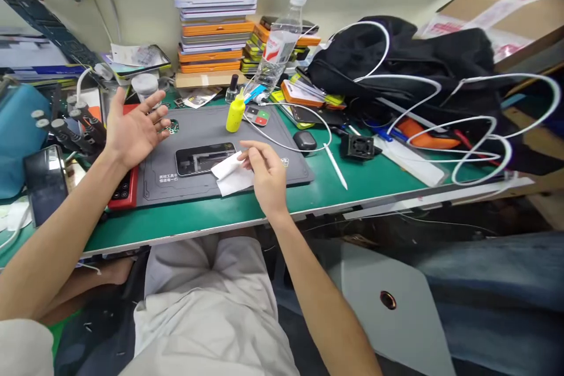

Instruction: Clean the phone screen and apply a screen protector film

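Note:
My left hand [136, 129] is raised palm up with its fingers spread and nothing in it, over the left side of the grey work mat [198, 126]. My right hand [268, 176] pinches a corner of a folded white tissue [235, 175] between thumb and fingers. The tissue partly covers the right end of a black smartphone [194, 161], which lies flat on the mat. Behind the phone stands a small yellow dropper bottle [235, 113]. A red device with buttons [124, 191] is below my left hand, partly hidden by my wrist.
At the back are stacked phone-part boxes [215, 41] and a tilted plastic water bottle [282, 41]. Screwdrivers [66, 129] and another phone [46, 182] crowd the left. Rightward lie a white stylus [335, 167], a small black fan [359, 145], looping white cables [440, 135] and a black bag [405, 59].

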### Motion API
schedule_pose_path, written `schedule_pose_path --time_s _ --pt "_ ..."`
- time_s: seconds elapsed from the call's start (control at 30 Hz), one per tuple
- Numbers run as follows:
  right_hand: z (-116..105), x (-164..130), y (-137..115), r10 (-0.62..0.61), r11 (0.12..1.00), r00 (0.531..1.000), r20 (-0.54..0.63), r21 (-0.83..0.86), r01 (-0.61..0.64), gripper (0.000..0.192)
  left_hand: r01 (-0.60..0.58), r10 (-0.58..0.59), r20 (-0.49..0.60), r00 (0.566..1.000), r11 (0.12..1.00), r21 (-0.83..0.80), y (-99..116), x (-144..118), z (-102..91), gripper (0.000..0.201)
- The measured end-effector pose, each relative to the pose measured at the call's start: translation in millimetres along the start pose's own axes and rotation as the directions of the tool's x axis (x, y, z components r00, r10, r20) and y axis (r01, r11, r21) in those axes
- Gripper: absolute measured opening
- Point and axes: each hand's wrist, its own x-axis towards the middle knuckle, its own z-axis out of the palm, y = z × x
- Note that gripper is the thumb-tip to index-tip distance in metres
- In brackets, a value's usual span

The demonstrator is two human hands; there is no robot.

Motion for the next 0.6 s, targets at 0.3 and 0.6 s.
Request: schedule_pose_path --time_s 0.3,0.6 --pt "3.5 -21.4 3.3 -0.509 0.687 0.842 0.179 -0.505 0.523 0.050 -0.187 0.157 0.113 0.981 0.923 0.336 -17.9 -21.2 17.3 0.092" --pt "7.0 -24.7 0.7 -0.418 0.550 0.827 0.375 -0.620 0.559 0.054 -0.159 0.133 0.097 0.986 0.920 0.357 -14.2 -26.9 17.4 0.091"
